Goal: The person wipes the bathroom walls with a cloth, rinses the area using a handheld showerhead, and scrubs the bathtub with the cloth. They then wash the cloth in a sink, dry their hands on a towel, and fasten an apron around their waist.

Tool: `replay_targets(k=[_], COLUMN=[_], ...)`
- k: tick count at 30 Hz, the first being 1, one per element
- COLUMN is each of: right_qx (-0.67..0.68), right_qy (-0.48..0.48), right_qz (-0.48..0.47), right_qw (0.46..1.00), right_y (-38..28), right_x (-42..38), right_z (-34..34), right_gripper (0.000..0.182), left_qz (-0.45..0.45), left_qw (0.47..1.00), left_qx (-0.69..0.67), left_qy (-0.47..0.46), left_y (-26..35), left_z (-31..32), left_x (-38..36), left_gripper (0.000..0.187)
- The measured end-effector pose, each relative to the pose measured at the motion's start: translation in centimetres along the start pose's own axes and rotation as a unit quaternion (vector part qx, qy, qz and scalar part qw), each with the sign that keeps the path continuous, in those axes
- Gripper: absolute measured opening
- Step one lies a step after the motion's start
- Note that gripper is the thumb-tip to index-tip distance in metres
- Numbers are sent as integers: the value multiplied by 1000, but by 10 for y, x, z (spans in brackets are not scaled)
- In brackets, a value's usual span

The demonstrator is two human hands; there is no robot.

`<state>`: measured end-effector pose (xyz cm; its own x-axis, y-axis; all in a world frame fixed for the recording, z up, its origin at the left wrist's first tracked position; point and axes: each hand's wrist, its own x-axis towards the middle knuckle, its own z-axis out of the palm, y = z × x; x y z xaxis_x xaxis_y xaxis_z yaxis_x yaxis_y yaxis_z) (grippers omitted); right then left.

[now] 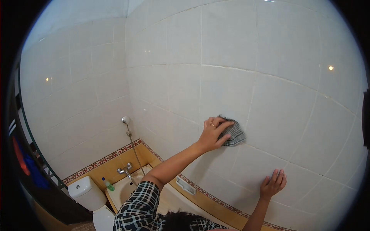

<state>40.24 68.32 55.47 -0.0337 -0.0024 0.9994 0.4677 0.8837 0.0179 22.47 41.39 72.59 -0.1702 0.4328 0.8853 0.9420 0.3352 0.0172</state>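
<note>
My left hand [214, 134] presses a black-and-white checked cloth [234, 134] against the white tiled wall [227, 90]. Its fingers and thumb are bent over the cloth, and a ring shows on one finger. Lower and to the right, my right hand [273, 184] rests on the same wall with fingers stretched out and nothing held.
Below the wall is a bathtub [168, 201] with a mixer tap [125, 169]. A hand shower [125, 119] hangs in the corner. A green bottle [109, 185] stands on the tub's rim beside the toilet [85, 191]. A soap dish [185, 186] is set in the wall.
</note>
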Motion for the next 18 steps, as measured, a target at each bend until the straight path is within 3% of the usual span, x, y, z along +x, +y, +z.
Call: replay_targets(k=[5, 9, 12, 15, 18], right_qx=[18, 29, 31, 32, 39], right_qy=[-12, -14, -12, -9, -3], right_qz=[0, -1, -3, -6, -8], right_qw=[1000, 999, 999, 999, 999], right_y=[4, 6, 5, 7, 5], right_x=[-6, -9, -8, -9, -7], right_z=[1, -1, 0, 1, 1], right_gripper=[40, 40, 39, 39, 39], left_qz=[-63, -138, -205, -170, -39], left_qw=[977, 928, 907, 933, 974], left_qx=[110, 187, -13, 89, 60], left_qy=[169, 291, 367, 304, 214], left_y=[-13, -107, -158, -98, -60], left_z=[15, 3, 10, 11, 41], left_x=[32, 43, 27, 28, 8], left_gripper=[51, 63, 70, 76, 83])
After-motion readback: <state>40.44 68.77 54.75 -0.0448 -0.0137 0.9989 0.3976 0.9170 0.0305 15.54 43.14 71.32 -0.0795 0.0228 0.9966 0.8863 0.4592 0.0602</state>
